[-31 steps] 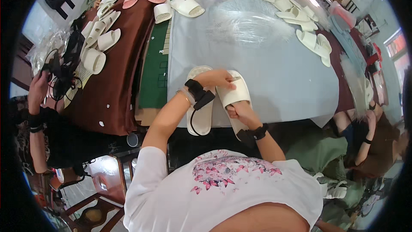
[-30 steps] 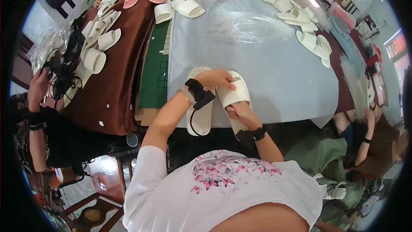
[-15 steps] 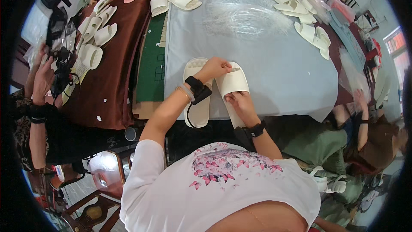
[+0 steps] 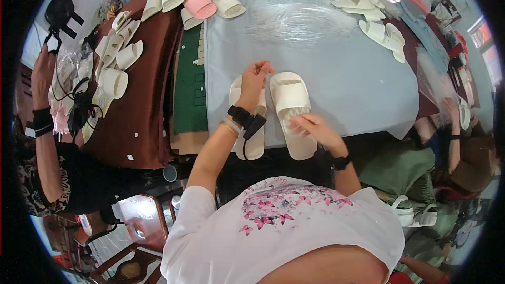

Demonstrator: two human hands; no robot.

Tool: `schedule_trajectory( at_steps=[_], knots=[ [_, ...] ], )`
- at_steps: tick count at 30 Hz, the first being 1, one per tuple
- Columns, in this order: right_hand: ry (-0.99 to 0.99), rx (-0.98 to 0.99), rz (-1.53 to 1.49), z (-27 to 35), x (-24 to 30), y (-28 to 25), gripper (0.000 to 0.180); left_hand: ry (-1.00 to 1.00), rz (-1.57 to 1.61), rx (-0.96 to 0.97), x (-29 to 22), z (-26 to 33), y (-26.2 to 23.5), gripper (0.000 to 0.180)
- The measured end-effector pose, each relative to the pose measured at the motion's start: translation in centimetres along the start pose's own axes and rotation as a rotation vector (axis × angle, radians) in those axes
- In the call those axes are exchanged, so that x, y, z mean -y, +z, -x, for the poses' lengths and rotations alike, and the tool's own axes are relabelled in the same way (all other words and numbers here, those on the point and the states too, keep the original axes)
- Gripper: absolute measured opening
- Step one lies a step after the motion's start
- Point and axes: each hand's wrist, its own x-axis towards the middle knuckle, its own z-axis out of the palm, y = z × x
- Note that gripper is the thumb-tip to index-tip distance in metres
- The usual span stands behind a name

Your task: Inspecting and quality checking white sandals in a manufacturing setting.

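Squaring up a pair of white slippers on the grey worktop (image 4: 336, 68), the left hand (image 4: 256, 78) rests fingers on the left slipper (image 4: 247, 142) while the right hand (image 4: 315, 129) pinches the right slipper (image 4: 289, 100); aligning their heels looks next

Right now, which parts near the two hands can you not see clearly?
- Head view: the left slipper is mostly covered by the left hand and forearm.
- Head view: the right hand hides part of the right slipper.
- Fingertip grip: too small to judge.
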Motion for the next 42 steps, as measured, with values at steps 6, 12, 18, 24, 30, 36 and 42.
schedule_trajectory(
  at_steps=[6, 12, 18, 24, 30, 36, 42],
  knots=[
    [-0.474, -0.183, 0.328, -6.1, 5.5, -1.6, 0.029, 0.094, 0.299, 0.035, 0.0, 0.6, -0.5, 0.025],
    [-0.348, 0.037, 0.364, -13.7, 5.2, 1.2, 0.028, 0.008, 0.439, -0.093, -0.1, 0.6, -1.3, 0.035],
    [-0.353, -0.236, -0.502, -14.0, 3.0, 0.2, 0.027, 0.149, 0.681, -0.105, 0.6, 1.2, -1.0, 0.033],
    [-0.493, -0.459, -0.615, -12.3, 2.4, -0.1, 0.03, 0.195, 0.267, -0.053, 1.5, 0.9, -0.9, 0.032],
    [-0.567, -0.431, -0.121, -12.6, 3.3, 2.6, 0.028, 0.308, -0.06, -0.103, 1.8, 1.3, -0.9, 0.027],
    [-0.603, -0.36, 0.147, -13.0, 3.0, 3.5, 0.029, 0.228, 0.147, -0.048, 1.9, 0.7, -1.1, 0.019],
    [-0.63, -0.392, 0.147, -13.3, 3.2, 4.0, 0.031, 0.161, 0.186, -0.029, 1.6, 0.9, -1.2, 0.016]
  ],
)
